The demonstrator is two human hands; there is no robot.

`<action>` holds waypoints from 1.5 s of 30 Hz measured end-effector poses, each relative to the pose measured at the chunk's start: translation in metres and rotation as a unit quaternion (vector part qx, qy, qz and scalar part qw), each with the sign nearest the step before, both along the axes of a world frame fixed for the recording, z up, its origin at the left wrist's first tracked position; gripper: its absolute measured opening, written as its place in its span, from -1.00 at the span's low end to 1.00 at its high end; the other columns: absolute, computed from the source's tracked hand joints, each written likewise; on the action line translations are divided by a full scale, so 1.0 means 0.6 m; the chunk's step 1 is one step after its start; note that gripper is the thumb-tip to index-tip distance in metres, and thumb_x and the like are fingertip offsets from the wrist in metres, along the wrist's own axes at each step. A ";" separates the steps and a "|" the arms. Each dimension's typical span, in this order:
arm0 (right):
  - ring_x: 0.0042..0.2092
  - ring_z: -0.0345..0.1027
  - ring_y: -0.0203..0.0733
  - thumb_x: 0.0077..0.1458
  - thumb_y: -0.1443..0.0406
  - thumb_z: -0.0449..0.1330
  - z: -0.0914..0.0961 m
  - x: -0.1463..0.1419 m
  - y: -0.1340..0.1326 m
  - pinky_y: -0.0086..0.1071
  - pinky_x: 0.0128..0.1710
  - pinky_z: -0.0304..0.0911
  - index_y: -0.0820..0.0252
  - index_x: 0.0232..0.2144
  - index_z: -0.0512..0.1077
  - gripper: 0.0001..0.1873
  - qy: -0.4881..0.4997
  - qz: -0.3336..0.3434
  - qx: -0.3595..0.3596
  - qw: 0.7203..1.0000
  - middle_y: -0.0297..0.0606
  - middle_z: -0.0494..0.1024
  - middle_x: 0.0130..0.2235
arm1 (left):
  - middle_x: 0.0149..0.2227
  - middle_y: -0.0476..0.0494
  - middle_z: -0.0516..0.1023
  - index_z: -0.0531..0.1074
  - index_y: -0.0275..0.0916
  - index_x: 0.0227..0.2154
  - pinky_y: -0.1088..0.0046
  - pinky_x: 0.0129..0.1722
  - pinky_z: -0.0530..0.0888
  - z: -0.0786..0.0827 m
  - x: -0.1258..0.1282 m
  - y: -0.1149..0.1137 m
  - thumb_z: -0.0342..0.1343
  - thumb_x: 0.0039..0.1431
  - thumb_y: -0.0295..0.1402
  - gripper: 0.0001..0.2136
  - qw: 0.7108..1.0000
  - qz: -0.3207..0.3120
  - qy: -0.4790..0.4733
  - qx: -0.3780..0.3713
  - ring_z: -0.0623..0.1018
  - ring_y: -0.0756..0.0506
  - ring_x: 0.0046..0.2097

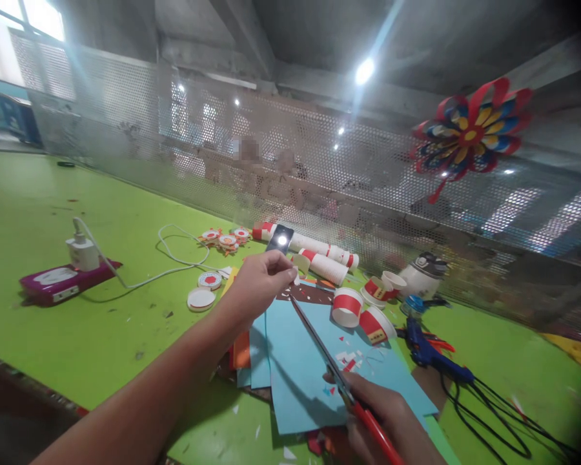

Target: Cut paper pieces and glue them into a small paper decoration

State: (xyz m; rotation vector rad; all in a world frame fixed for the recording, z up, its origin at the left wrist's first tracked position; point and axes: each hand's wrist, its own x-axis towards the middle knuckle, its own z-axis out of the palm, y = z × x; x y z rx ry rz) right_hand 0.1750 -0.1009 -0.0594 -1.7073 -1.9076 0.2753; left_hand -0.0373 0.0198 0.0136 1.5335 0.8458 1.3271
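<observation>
My left hand is closed in a pinch above the far end of the paper stack, and a small white piece shows at its fingertips. My right hand grips a pair of scissors with red handles; the long blades point up and away, their tips just below my left fingers. Beneath both hands lie light blue paper sheets, with red and white paper scraps on them. Red and white paper cups stand and lie at the sheets' far right.
On the green table are a purple power strip with a white charger, a phone, stacked cups and small round paper crafts. At right lies a blue glue gun with black cords. A mesh partition stands behind.
</observation>
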 end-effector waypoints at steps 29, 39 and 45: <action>-0.39 0.43 -0.09 0.03 0.08 0.08 0.029 0.025 0.064 -0.36 -0.39 0.25 0.25 -0.21 0.47 -0.59 -0.034 -0.126 0.143 0.981 -0.12 0.58 -0.39 | -0.53 -0.09 0.48 0.36 -0.35 -0.48 0.44 -0.40 0.41 -0.056 0.029 0.037 0.15 -0.07 -0.47 -0.91 0.995 -0.060 -0.001 -0.076 0.50 0.00 -0.46; -0.39 0.43 -0.07 0.01 0.05 0.09 0.058 0.059 0.069 -0.35 -0.40 0.26 0.29 -0.21 0.48 -0.55 -0.051 -0.174 0.198 0.963 -0.11 0.59 -0.40 | -0.60 -0.07 0.48 0.31 -0.28 -0.48 0.54 -0.57 0.30 -0.103 0.055 0.044 0.12 -0.04 -0.39 -0.90 0.987 -0.107 0.112 -0.042 0.46 0.01 -0.55; -0.32 0.44 -0.05 -0.01 0.05 0.13 0.083 0.091 0.057 -0.37 -0.38 0.22 0.25 -0.14 0.45 -0.53 -0.151 -0.087 0.119 0.978 -0.14 0.58 -0.33 | -0.66 -0.01 0.45 0.40 -0.27 -0.48 0.53 -0.56 0.30 -0.108 0.069 0.031 0.14 -0.09 -0.44 -0.94 0.976 -0.126 0.179 -0.011 0.39 0.04 -0.61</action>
